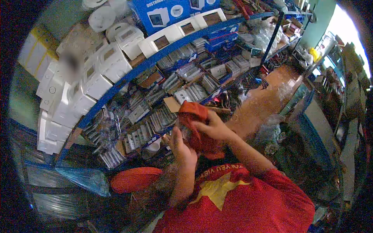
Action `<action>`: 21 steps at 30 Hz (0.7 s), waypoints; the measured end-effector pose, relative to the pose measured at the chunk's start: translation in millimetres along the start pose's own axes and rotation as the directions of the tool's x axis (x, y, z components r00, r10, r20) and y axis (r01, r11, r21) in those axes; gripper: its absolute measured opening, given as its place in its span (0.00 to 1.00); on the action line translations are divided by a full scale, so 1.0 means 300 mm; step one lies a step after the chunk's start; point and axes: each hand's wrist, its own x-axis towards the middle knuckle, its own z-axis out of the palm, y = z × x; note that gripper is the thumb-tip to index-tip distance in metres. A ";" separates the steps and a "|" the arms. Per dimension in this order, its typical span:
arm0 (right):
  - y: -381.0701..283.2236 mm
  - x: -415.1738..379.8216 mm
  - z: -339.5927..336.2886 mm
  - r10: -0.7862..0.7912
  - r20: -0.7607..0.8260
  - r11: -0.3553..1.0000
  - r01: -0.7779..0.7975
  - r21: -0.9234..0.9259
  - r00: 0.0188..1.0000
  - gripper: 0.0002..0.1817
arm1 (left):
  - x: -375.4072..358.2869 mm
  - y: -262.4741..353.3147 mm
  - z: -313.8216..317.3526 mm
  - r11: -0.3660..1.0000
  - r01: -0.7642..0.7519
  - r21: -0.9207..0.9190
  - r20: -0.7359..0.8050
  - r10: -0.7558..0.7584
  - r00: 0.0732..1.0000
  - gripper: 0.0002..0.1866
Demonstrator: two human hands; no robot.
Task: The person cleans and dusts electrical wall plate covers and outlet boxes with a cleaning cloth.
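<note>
A crumpled red cloth [199, 132] is gripped in my right hand [214, 126], its fingers closed around the fabric in front of my chest. My left hand [183, 150] is on the other side of the cloth, thumb pointing up. Between the left thumb and the cloth shows a small greyish, shiny thing [184, 131], mostly covered; I cannot make out its kind. The left fingers are largely hidden behind it. Just beyond the hands are rows of thin packaged plates [185, 96] on the shelf, with a raised cardboard flap [171, 104] beside the cloth.
A blue-edged shelf rack [136, 73] curves across the view, carrying white plastic housings [112, 64] and a blue carton [163, 17] on top. A red round stool [134, 179] stands low at left. Plastic bags [274, 134] lie on the floor at right, near a brown floor strip [264, 99].
</note>
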 end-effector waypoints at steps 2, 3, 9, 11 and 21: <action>0.010 -0.030 0.022 -0.019 -0.035 0.994 0.015 -0.111 0.999 0.20 | -0.004 -0.013 -0.014 0.999 0.015 0.049 -0.062 -0.012 0.998 0.22; -0.014 -0.029 0.017 0.043 0.000 0.999 -0.043 -0.014 0.999 0.18 | -0.008 -0.024 -0.014 0.995 0.009 0.104 -0.105 0.002 0.994 0.21; 0.080 0.013 -0.101 0.334 0.096 0.888 -0.347 0.304 0.938 0.17 | 0.020 -0.039 -0.054 0.955 -0.144 0.261 0.034 0.140 0.990 0.25; 0.114 0.024 -0.110 0.414 0.137 0.774 -0.427 0.468 0.900 0.15 | 0.043 0.000 -0.009 0.999 -0.050 0.020 0.095 0.048 0.994 0.26; -0.082 -0.072 -0.245 0.185 -0.282 0.563 0.133 0.815 0.942 0.31 | 0.141 0.082 -0.022 0.970 -0.115 -0.213 0.028 0.124 0.992 0.27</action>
